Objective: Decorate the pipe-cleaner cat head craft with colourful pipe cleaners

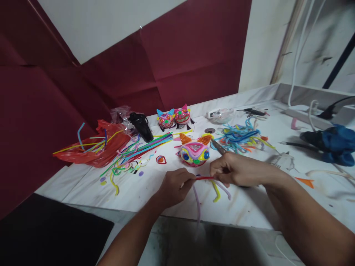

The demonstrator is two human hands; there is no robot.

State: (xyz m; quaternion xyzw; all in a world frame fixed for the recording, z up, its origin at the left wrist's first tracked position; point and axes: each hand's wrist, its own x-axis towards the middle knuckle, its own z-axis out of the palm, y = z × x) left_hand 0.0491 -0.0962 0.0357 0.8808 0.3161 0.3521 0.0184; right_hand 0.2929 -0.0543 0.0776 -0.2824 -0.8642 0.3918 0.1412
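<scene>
A short red pipe cleaner (204,178) is stretched between my two hands above the front of the table. My left hand (175,187) pinches its left end, and my right hand (231,170) pinches the other end. From behind my right hand a dark metal tool tip (219,147) sticks out; whether that hand holds it I cannot tell. Just beyond my fingers sits a cat-like head (195,151) of pink, yellow and red pipe cleaners with orange ears and blue eyes. Under my hands lie a yellow pipe cleaner (216,191) and lilac pipe cleaners (198,201).
Two similar small heads (173,117) stand at the back. Left are a red plastic bag (94,157), a black bottle-shaped object (141,126) and pipe cleaner bundles (149,146). A blue tangle (240,136) lies right of centre, a glue gun (330,142) farther right.
</scene>
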